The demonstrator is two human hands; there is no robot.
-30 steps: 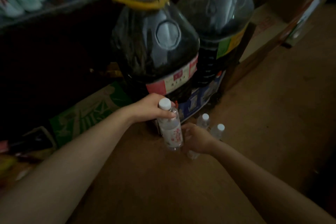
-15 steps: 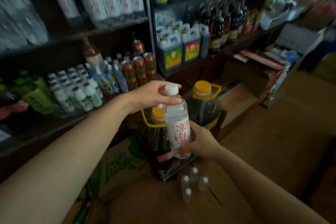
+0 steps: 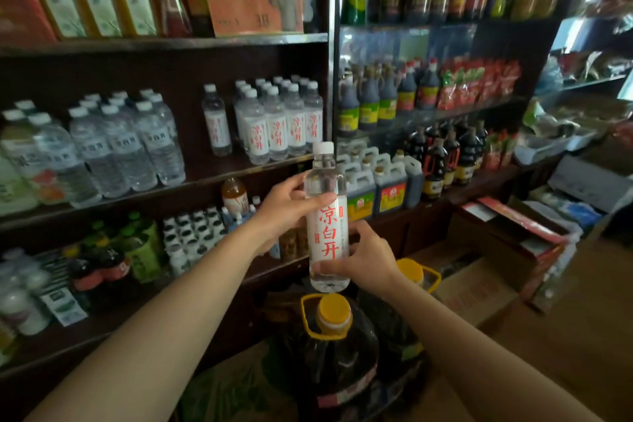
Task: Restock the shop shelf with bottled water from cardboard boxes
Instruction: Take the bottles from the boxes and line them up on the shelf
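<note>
I hold a clear water bottle [image 3: 327,216] upright in front of the shelves; it has a white cap and a white label with red characters. My left hand [image 3: 286,207] grips its upper part from the left. My right hand [image 3: 364,255] grips its lower part from the right. On the middle shelf [image 3: 205,176] stand several matching bottles [image 3: 281,122], with one lone bottle [image 3: 215,120] to their left and a gap between them. The cardboard box the bottle came from is out of view.
Two big dark oil jugs with yellow caps [image 3: 334,346] stand right below the bottle. Larger water bottles [image 3: 126,144] fill the shelf's left part. Sauce bottles and jugs [image 3: 383,181] fill the right bay. Cardboard boxes [image 3: 479,284] lie on the floor at right.
Both hands have lifted the water bottle from the low box up to shelf height. My view has swung upward from the floor to the shelves.
</note>
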